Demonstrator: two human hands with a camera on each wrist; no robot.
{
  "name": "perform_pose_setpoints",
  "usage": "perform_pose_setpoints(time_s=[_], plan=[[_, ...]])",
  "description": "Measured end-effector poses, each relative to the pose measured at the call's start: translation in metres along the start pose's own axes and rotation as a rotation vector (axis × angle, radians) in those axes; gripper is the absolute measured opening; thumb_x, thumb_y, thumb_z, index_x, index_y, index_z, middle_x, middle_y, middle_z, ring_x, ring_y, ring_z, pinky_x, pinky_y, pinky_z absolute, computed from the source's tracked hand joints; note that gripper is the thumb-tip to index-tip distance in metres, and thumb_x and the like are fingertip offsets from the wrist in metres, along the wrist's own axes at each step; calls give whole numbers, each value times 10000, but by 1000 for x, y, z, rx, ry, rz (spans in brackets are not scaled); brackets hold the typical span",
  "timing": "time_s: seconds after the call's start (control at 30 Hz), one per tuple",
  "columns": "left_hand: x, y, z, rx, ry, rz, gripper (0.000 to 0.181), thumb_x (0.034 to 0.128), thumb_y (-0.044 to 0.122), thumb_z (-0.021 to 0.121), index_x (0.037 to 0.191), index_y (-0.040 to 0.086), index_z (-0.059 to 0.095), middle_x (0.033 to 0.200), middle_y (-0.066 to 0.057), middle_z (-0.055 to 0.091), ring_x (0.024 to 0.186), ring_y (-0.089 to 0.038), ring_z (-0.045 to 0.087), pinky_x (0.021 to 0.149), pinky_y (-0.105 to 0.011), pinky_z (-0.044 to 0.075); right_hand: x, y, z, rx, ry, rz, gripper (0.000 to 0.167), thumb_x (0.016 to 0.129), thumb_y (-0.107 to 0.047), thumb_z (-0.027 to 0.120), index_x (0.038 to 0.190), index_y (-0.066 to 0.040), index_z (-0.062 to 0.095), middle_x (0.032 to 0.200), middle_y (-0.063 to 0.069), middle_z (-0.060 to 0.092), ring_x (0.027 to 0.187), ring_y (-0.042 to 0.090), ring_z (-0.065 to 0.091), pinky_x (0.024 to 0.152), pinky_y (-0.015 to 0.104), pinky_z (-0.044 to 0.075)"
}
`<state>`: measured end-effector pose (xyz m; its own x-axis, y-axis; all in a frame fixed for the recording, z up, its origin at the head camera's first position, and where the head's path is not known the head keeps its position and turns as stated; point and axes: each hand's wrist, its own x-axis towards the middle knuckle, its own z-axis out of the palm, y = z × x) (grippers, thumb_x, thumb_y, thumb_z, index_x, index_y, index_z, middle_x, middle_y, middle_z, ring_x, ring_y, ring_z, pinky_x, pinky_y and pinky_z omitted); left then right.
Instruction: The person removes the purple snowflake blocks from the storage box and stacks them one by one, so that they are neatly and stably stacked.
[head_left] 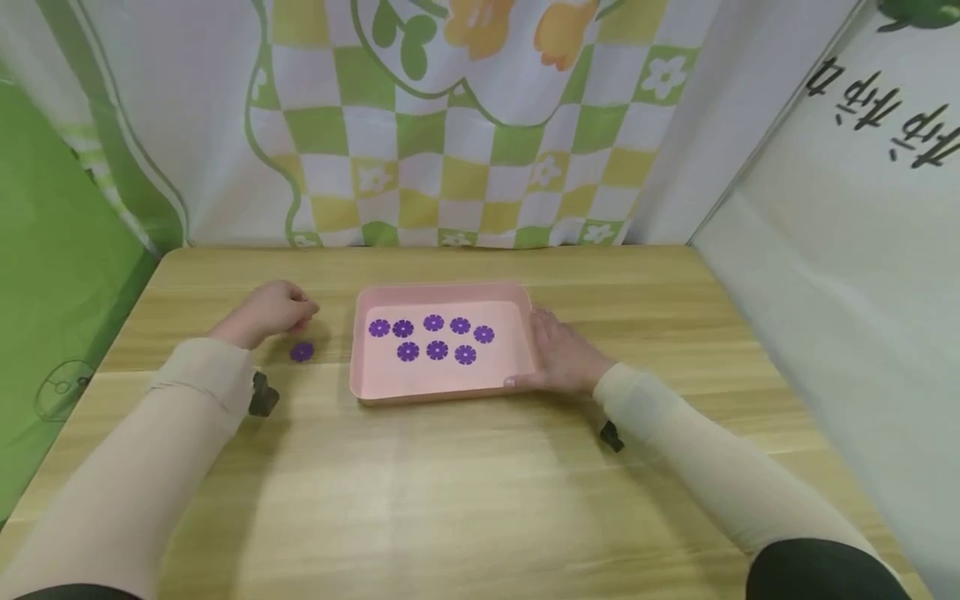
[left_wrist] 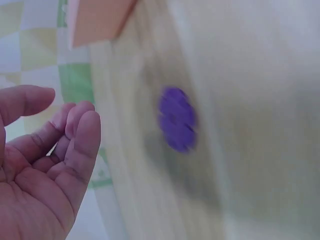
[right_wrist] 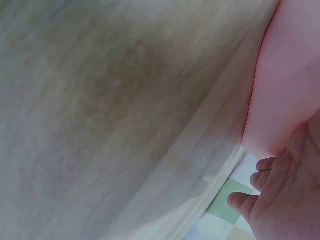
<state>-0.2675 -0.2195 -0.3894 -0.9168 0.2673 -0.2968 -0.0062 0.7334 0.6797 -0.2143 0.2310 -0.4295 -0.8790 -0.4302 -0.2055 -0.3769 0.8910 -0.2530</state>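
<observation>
My left hand is held over the table left of the tray, its fingers loosely bent. In the left wrist view a gap shows between thumb and fingers, and they hold nothing. A purple notched plastic disc is just beside this hand, apart from the fingers. Whether it lies on the wood or hangs slightly above, I cannot tell. My right hand rests against the right side of the shallow pink tray, thumb at the front corner and fingers along the side wall. Several similar purple discs lie flat inside the tray.
The light wooden table ends at a checked green, yellow and white curtain behind. A green panel stands on the left, a white one on the right.
</observation>
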Motion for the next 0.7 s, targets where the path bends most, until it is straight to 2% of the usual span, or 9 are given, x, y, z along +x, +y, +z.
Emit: perform_pose_setpoints(time_s=[0.07,0.17,0.33,0.43,0.57,0.7], plan=[[5,6,3,-12,-2,11,309,1040,156,533,1108,-135,612,894,-117,672,875,-227,643,930,-484,544,0,0,4,6,-10,-3,1355,810,-798,652,1597,100,12,1666,310,51,1531,447,141,1232,532,159],[12,18,9,-20,-8,42,339,1029,142,545,1193,-145,619,945,-147,694,885,-231,667,886,-428,573,-2,-1,9,8,-31,4,1348,814,-802,640,1603,86,4,1674,295,45,1538,431,132,1232,530,155],[21,42,15,-14,-50,116,307,1034,124,554,1172,-140,631,1008,-203,685,934,-295,679,899,-454,578,-5,-3,6,10,-25,-4,1327,834,-775,645,1595,104,6,1669,306,44,1546,422,93,1237,529,133],[28,57,18,7,-72,135,278,1031,118,576,1151,-124,641,1012,-200,684,928,-303,682,903,-463,576,-5,-3,2,9,-27,-7,1334,835,-785,633,1589,112,-6,1664,315,34,1549,421,67,1240,521,115],[40,71,26,82,-117,157,255,999,72,583,1150,-122,650,990,-192,690,883,-277,679,849,-420,592,-4,-1,-1,10,-22,-5,1344,831,-800,622,1588,113,-10,1664,317,32,1548,423,65,1240,522,112],[49,78,36,235,-150,159,231,927,25,598,1094,-116,675,939,-181,693,824,-266,660,757,-377,589,-2,0,-2,12,-22,-2,1352,823,-803,631,1593,100,-16,1666,310,30,1548,419,72,1241,511,114]])
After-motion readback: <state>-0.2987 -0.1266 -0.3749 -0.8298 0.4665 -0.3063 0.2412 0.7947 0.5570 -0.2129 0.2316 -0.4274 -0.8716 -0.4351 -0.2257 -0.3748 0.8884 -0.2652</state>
